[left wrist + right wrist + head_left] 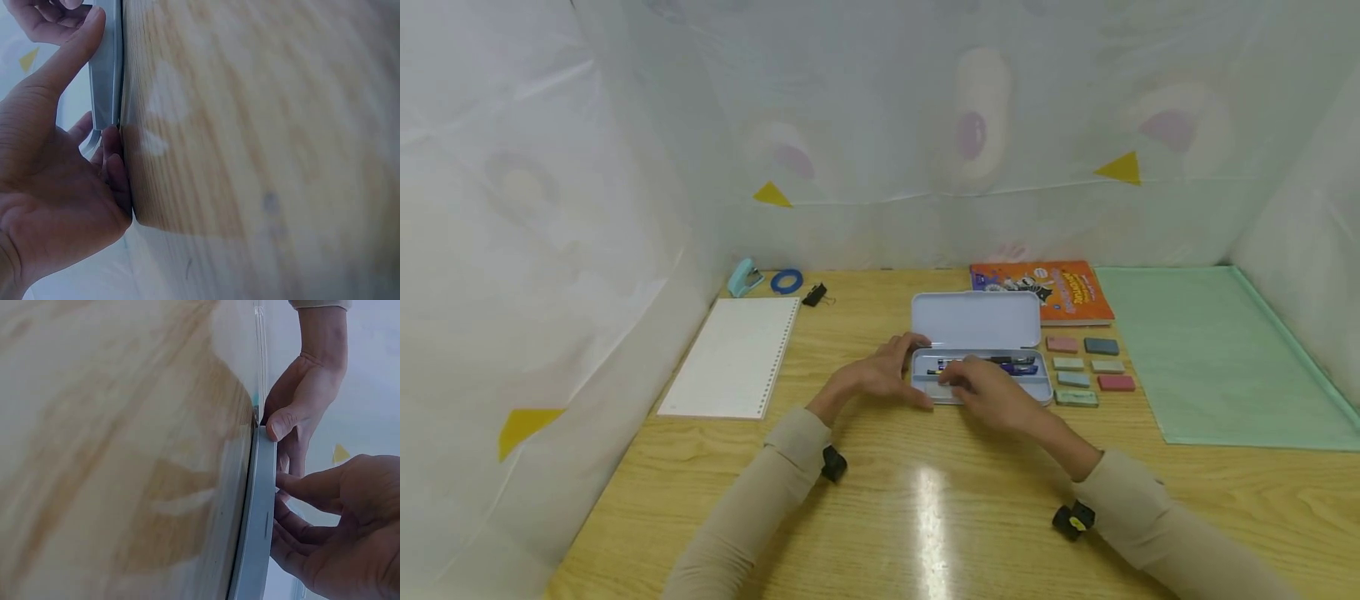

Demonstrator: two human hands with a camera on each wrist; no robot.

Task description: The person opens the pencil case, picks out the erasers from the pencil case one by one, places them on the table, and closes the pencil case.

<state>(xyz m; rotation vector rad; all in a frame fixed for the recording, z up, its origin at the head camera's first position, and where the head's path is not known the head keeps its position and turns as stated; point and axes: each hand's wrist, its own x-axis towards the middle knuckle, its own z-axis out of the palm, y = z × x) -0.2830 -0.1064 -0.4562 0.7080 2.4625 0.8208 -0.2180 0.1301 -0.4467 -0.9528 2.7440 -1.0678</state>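
A pale blue pencil case [976, 321] lies with its lid raised on the wooden table. Several pens [1018, 368] lie in its rear compartment. My left hand [887, 372] holds the left end of the case, thumb at the front corner and fingers towards the back. In the left wrist view, the left hand's fingers [112, 165] curl around that end. Reaching down into the case from the front, my right hand [996, 396] pinches a pale eraser [936, 389] in the front compartment. Its fingertips [284, 481] are partly hidden behind the case wall in the right wrist view.
Several erasers [1073, 380] lie in two columns right of the case. An orange book [1078, 292] is behind it, with a green cloth [1232, 358] farther right. Left are a white notebook [730, 358], stapler [743, 277], blue tape roll [786, 282] and black binder clip [815, 294].
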